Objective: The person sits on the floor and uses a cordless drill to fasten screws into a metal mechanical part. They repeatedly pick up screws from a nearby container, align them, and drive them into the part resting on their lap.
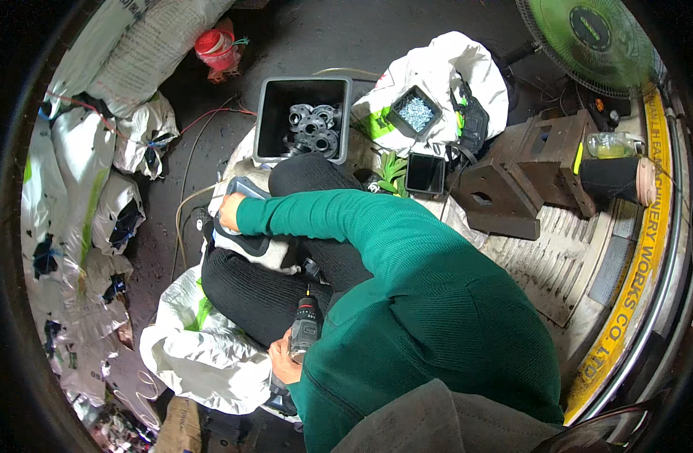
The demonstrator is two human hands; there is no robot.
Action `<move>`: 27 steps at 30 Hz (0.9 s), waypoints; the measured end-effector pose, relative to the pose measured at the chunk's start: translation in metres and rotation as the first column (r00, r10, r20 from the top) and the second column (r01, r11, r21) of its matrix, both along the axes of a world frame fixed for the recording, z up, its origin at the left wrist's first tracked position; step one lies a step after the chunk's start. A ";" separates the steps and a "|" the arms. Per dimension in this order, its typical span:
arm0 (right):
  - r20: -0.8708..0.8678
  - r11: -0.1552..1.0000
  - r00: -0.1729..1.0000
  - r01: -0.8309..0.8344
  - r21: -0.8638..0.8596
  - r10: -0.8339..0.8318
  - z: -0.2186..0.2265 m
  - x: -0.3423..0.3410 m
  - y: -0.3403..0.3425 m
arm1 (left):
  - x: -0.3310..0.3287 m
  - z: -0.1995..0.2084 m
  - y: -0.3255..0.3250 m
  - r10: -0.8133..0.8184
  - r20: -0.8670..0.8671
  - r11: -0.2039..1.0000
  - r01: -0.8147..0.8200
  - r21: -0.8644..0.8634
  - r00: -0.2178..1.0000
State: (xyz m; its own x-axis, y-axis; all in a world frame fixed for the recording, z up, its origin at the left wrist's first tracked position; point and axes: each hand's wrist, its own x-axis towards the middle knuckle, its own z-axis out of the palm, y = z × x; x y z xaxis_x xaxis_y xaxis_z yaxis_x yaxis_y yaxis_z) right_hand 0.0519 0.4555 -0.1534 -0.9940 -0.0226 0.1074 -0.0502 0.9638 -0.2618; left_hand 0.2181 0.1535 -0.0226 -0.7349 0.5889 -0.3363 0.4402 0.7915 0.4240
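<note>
The person's left hand is wrapping around the handle of a cordless drill, holding it beside the body with the bit pointing away, likely so it is staying steady and handy. The right hand is curling over a grey part beyond the knees, probably to stop it shifting; whether the fingers are pinching it or merely pressing cannot be told. White cloth is lying beneath, perhaps as padding.

Near the farther knee, a deep dark bin is holding a heap of grey ring-shaped pieces. Beside it, a small black tray full of silvery screws is sitting on a white sack, seemingly to be within reach. A second square black container is standing just below, its contents too dark to make out.
</note>
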 end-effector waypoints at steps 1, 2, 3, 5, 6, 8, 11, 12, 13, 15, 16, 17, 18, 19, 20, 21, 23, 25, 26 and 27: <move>0.031 1.000 1.000 -0.005 -0.025 0.006 0.004 0.001 -0.002 | 0.000 -0.002 -0.002 0.035 -0.017 0.999 -0.035 -0.027 0.999; 0.012 0.997 0.999 0.040 -0.064 -0.039 0.008 0.004 -0.002 | -0.003 -0.005 -0.003 0.031 -0.018 0.999 -0.032 -0.036 0.999; 0.002 0.992 0.997 0.079 -0.095 -0.079 0.012 0.010 0.000 | -0.005 -0.007 -0.005 -0.024 -0.024 0.999 0.023 -0.031 0.999; 0.015 0.966 0.984 0.178 -0.188 -0.179 0.026 0.029 0.012 | -0.011 -0.011 -0.007 -0.095 0.047 0.989 0.100 -0.106 0.994; -0.100 0.955 0.980 0.141 -0.262 -0.172 0.032 0.040 0.026 | -0.011 -0.012 -0.009 -0.078 0.069 0.990 0.085 -0.114 0.995; -0.259 0.922 0.948 0.078 -0.380 -0.187 0.041 0.073 0.068 | -0.010 -0.013 -0.012 -0.009 0.099 0.986 0.025 -0.164 0.995; -0.541 0.848 0.698 0.183 -0.497 -0.468 0.026 0.149 0.171 | -0.002 -0.012 -0.016 0.070 0.010 0.996 -0.070 0.050 0.998; -0.523 0.838 0.655 0.406 -0.364 -0.545 0.013 0.193 0.205 | 0.002 -0.010 -0.017 -0.004 -0.092 0.999 0.008 0.048 0.996; -0.226 0.595 0.566 0.638 -0.488 -0.793 -0.003 0.220 0.240 | 0.007 -0.009 -0.017 -0.065 -0.186 0.997 0.072 0.032 0.981; -0.002 0.332 0.355 0.873 -0.358 -0.935 -0.038 0.289 0.292 | 0.007 -0.008 -0.015 -0.086 -0.260 0.995 0.097 0.031 0.962; 0.177 0.251 0.278 0.954 -0.162 -0.944 -0.058 0.320 0.304 | 0.009 -0.006 -0.014 -0.056 -0.280 0.996 0.072 0.047 0.958; 0.326 0.206 0.206 0.978 -0.035 -0.923 -0.075 0.342 0.318 | 0.011 -0.005 -0.012 -0.025 -0.298 0.997 0.046 0.064 0.954; 0.370 0.232 0.208 0.972 0.020 -0.905 -0.092 0.355 0.329 | 0.009 -0.003 -0.010 -0.060 -0.310 0.987 0.102 0.123 0.949; 0.452 0.242 0.172 0.965 0.102 -0.875 -0.107 0.366 0.339 | 0.011 -0.001 -0.007 -0.081 -0.282 0.993 0.102 0.060 0.956; 0.542 0.253 0.114 0.949 0.189 -0.832 -0.119 0.373 0.344 | 0.010 0.001 -0.004 -0.103 -0.254 0.994 0.106 -0.002 0.962; 0.554 0.272 0.109 0.937 0.221 -0.825 -0.129 0.375 0.348 | 0.011 0.006 -0.001 -0.120 -0.252 0.991 0.100 -0.091 0.960; 0.590 0.309 0.088 0.907 0.286 -0.803 -0.142 0.371 0.356 | 0.012 0.007 0.008 -0.149 -0.289 0.986 0.120 -0.116 0.946; 0.606 0.267 0.026 0.912 0.311 -0.795 -0.150 0.362 0.358 | 0.013 0.012 0.016 -0.155 -0.314 0.985 0.121 -0.125 0.937; 0.570 0.242 0.018 0.916 0.320 -0.821 -0.152 0.360 0.359 | 0.014 0.015 0.020 -0.132 -0.299 0.986 0.096 -0.134 0.945; 0.559 0.234 0.015 0.918 0.321 -0.829 -0.153 0.358 0.358 | 0.013 0.018 0.023 -0.151 -0.299 0.987 0.126 -0.099 0.942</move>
State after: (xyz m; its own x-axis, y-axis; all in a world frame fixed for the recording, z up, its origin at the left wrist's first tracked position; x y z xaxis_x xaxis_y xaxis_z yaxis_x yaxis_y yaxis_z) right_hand 0.4100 0.8134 -0.3061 -0.0787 0.8734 -0.4806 0.9877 0.1337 0.0812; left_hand 0.2316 0.1770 -0.0045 -0.7223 0.6734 -0.1577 0.6463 0.7384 0.1928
